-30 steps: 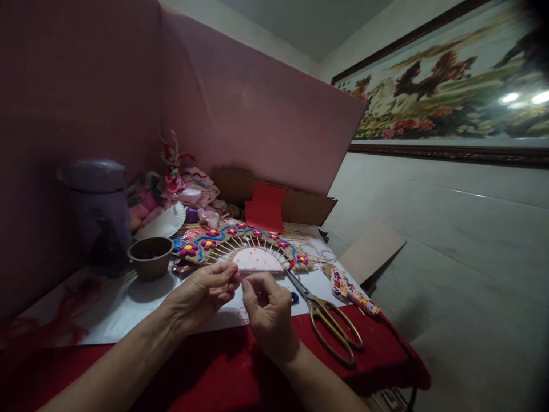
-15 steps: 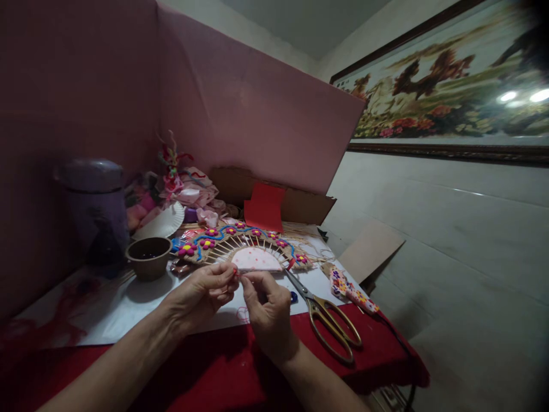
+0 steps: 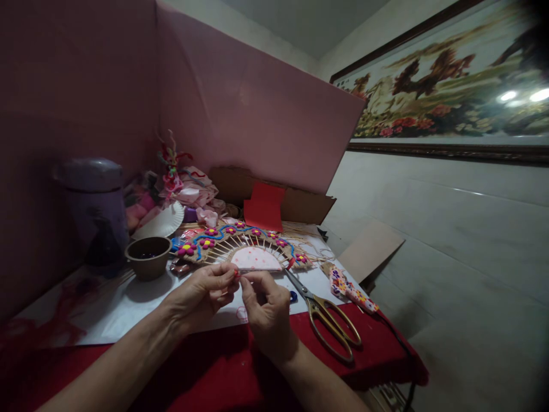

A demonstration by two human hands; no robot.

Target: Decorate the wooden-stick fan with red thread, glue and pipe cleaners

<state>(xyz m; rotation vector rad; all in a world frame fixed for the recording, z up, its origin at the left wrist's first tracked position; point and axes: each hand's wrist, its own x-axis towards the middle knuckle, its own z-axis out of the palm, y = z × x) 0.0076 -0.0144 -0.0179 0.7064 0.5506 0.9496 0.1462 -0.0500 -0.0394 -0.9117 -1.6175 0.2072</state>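
Observation:
My left hand [image 3: 210, 290] pinches a small red piece [image 3: 236, 274] between thumb and forefinger. The piece is too small to name. Close against it, my right hand [image 3: 266, 303] is closed in a pinch, and what its fingertips hold is hidden. A loop of thin red thread [image 3: 241, 313] lies on the white sheet below the hands. Just beyond the fingers rests a fan-shaped craft [image 3: 257, 258], with a dotted half-round centre, thin sticks and a burlap rim with purple-and-yellow flowers. Scissors [image 3: 321, 315] with gold handles lie to the right of my right hand.
A brown bowl [image 3: 148, 263] and a lilac lidded container [image 3: 92, 212] stand at left. Red paper [image 3: 263, 207] leans at the back. A flower-patterned glue gun [image 3: 354, 293] with a cord lies near the right edge. Pink panels [image 3: 257, 109] enclose the table's back and left.
Almost nothing differs. Both hands keep the same pinch at the same spot, and the thread loop below them has shifted slightly.

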